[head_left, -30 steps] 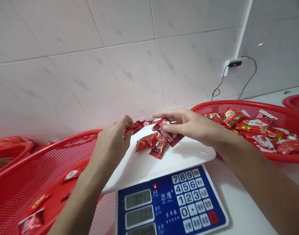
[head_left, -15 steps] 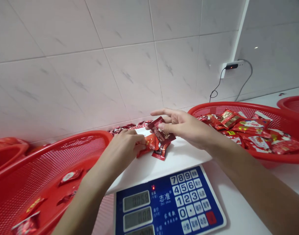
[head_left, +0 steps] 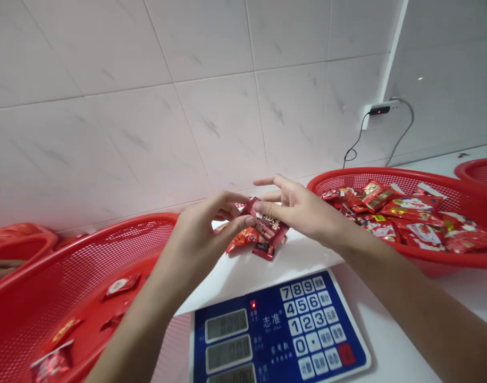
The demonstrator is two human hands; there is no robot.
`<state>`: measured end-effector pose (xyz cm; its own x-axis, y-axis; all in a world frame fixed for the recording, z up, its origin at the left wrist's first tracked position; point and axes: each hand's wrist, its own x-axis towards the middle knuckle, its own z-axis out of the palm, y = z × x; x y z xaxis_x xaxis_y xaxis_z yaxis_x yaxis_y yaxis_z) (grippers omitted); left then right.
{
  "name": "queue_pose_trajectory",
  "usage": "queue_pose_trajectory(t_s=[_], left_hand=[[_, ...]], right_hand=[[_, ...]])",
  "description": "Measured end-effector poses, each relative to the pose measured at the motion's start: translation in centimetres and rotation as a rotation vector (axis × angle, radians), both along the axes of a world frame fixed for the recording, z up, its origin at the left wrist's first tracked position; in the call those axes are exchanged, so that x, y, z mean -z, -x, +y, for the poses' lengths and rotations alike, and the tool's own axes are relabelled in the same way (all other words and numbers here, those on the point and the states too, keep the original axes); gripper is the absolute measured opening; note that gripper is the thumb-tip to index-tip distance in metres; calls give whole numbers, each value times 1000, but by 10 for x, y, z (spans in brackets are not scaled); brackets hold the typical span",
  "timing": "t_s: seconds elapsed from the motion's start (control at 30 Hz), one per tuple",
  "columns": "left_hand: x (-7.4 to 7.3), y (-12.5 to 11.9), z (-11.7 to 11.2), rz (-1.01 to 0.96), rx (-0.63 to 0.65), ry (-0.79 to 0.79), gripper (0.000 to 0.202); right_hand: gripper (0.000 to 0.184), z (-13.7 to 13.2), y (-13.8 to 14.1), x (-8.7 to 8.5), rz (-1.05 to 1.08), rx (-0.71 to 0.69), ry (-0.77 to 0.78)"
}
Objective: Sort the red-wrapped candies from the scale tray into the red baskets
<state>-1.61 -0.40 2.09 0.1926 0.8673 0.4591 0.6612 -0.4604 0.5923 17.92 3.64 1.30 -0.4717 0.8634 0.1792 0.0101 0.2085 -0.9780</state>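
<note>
Dark-red candy packet [head_left: 267,227] held up right above the white platform [head_left: 303,250] of the digital scale [head_left: 279,324], and the right hand [head_left: 301,205] has it pinched between thumb and fingers! The left hand [head_left: 203,229] comes in from the other side, its thumb up at the packet's upper end, though whether that's a real grip or just a touch is hard to call from this angle. The long axis runs on a diagonal, upper end pointing left toward the wall, lower end angled down and right over the platform.

Watch the slick foil: a light pinch could let it slide and drop onto the loose packets [head_left: 243,239] below it. A knuckle or wrist brushing the platform could upset the reading too. Right of the scale sits a heaped red mesh basket [head_left: 387,178], and left of it a sparser one [head_left: 87,255].
</note>
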Motion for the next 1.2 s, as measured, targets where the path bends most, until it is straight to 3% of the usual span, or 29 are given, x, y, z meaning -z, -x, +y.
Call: queue_pose_trajectory(t_s=[0.07,0.2,0.23,0.3,0.37,0.47,0.57,0.63,0.7,0.8,0.87,0.97,1.03,1.1,1.2], left_hand=[[7,5,5,87,-21,27,31],[20,18,16,510,-37,97,14],[20,18,17,584,-22,105,12],[18,16,15,655,-11,100,21],[12,12,9,656,-33,36,28],[4,5,0,584,-143,-150,27],[3,-2,-3,458,-233,-348,18],[6,-5,-2,326,-174,-372,13],[9,-7,2,114,-77,-265,17],[12,-5,10,-252,-54,-32,38],[13,-2,15,-362,-18,101,48],[13,4,21,-371,94,250,39],[14,9,24,-345,87,313,38],[16,15,26,-287,-11,337,37],[19,21,29,-128,-173,367,34]], right_hand=[[32,2,0,-1,8,83,0],[11,13,-4,2,-42,205,19],[11,15,-6,3,-80,203,12],[31,16,-9,4,-209,158,-20],[48,15,-11,3,-373,89,-37],[57,11,-10,2,-490,14,-1],[54,11,-7,3,-335,-45,35],[44,12,-4,5,-169,-43,51],[31,13,-2,7,-57,-1,45],[17,14,1,9,10,35,6],[7,14,3,10,23,3,-6],[7,16,3,14,-56,-81,-3],[4,21,-2,17,-171,-106,21],[9,28,-10,18,-293,12,28],[21,38,-22,14,-336,320,3]])
